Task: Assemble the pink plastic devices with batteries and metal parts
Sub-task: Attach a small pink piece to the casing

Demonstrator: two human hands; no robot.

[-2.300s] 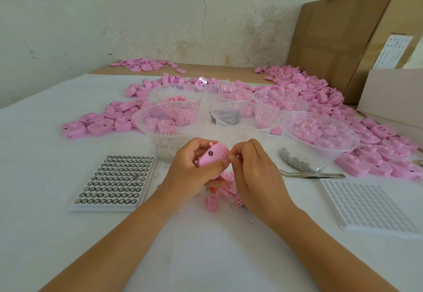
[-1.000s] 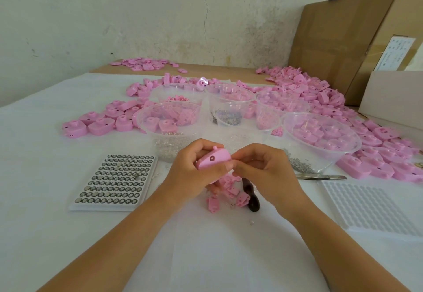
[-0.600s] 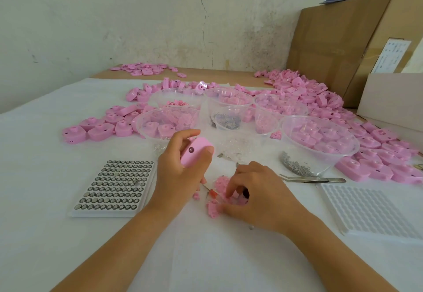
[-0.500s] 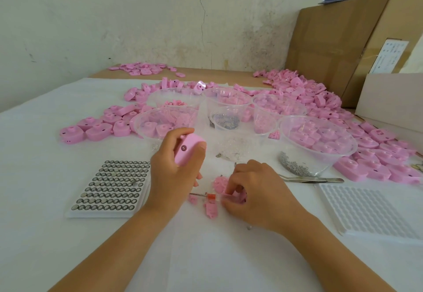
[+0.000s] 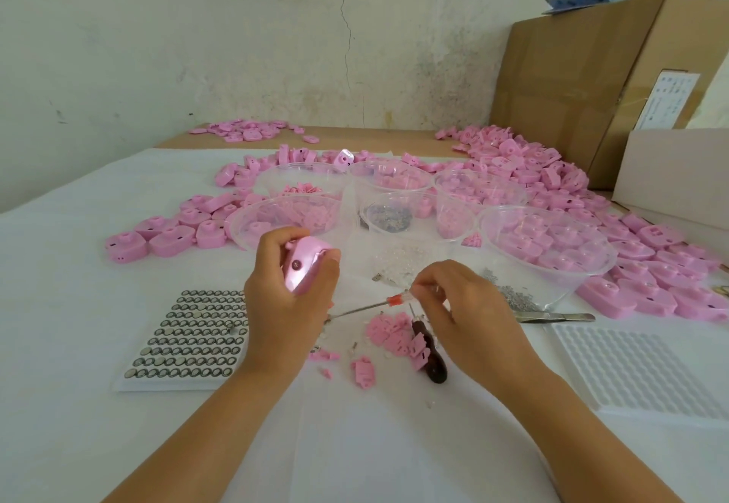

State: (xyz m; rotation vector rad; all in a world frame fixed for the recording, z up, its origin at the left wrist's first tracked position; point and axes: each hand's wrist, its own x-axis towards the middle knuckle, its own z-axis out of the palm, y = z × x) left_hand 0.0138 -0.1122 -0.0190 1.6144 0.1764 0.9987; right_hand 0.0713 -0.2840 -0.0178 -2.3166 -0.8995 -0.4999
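The left hand (image 5: 290,301) is raised above the table (image 5: 59,329) with its fingers and thumb curled around one pink device (image 5: 303,267), held on edge so a small dark button on its side faces the camera. The right hand (image 5: 469,317) is just beside it, fingertips pinched on the clear handle of a thin screwdriver (image 5: 395,299) with a red collar. The screwdriver's metal shaft slants down and left, and its tip ends near the heel of the left hand, apart from the device. Below the right hand a dark-handled tool (image 5: 432,362) lies on the table among a scatter of small pink pieces (image 5: 388,331). A tray of button batteries (image 5: 193,336) sits left of the left hand, and an empty white tray (image 5: 639,372) lies on the right. Tweezers (image 5: 554,317) and a spill of small metal parts (image 5: 513,297) lie beyond the right hand. Clear bowls (image 5: 548,244) of pink parts stand farther back, with heaps of pink devices (image 5: 532,182) around them and a cardboard box (image 5: 584,68) by the wall.
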